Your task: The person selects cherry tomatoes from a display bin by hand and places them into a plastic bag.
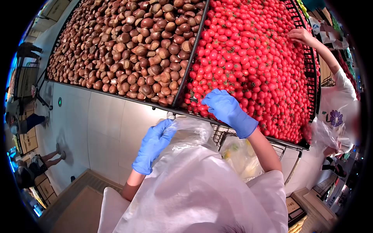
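Observation:
My left hand (155, 143), in a blue glove, is closed on the edge of a thin see-through plastic bag (190, 130), which hangs just in front of the produce stand. Over the near left corner of the cherry tomatoes (248, 50) is my right hand (229, 111), also gloved in blue. Its fingers are curled together at the tomatoes by the black rim; whatever sits between the fingertips is hidden.
Chestnuts (132, 46) fill the left bin, behind a black divider (192, 58). A wire cart holding a filled plastic bag (241, 157) stands below the tomatoes. At the right, another person's hand (303, 37) reaches over the tomatoes. Several people stand along the left aisle.

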Motion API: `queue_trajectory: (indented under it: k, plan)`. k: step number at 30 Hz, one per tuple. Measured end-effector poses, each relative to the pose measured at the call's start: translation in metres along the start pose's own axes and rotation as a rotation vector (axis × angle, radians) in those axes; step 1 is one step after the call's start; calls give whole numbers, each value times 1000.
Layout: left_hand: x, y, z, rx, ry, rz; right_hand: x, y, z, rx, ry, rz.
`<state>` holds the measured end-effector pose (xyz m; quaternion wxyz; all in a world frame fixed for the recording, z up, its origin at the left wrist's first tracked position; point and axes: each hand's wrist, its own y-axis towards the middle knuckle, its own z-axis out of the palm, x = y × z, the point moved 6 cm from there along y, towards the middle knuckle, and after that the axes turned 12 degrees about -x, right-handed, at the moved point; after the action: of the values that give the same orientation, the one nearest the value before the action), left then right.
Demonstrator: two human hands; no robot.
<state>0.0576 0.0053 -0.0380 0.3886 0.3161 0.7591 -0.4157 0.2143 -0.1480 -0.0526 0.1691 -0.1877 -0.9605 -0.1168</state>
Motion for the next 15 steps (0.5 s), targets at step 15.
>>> queue_trajectory:
  k: [15]
  plan:
    - [1,-3,-7,-8,154,-140,10,-3,-52,-210,1418,665]
